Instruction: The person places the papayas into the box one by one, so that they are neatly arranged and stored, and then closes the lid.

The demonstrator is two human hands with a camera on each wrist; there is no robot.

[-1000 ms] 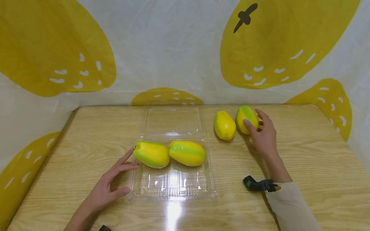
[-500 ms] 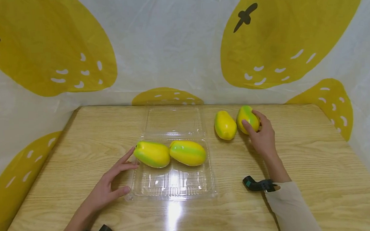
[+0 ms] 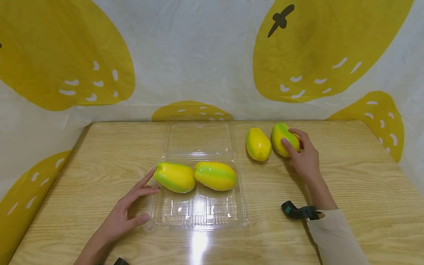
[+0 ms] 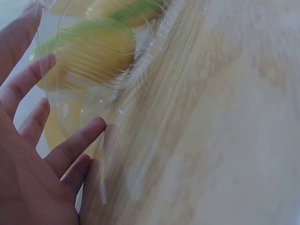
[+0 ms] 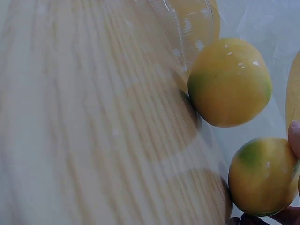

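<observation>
- Yellow-and-green glossy oval fruit [image 3: 279, 138] is near the back of the wooden bench [image 3: 357, 182] in the head view, pinched by my right fingers [image 3: 305, 138]; an off-centre squeeze could make its slick skin slip. A matching yellow fruit [image 3: 258, 144], just beside it, could roll if knocked. My left fingers [image 3: 141, 183] spread at the open clear plastic box [image 3: 183, 211], which holds two similar fruits [image 3: 215, 176] end to end.
- Left wrist view: spread fingers meet the box's thin wall; pushing hard might slide it.
- Right wrist view: little of my grip shows; whether the fruit touches the bench, I cannot tell.
</observation>
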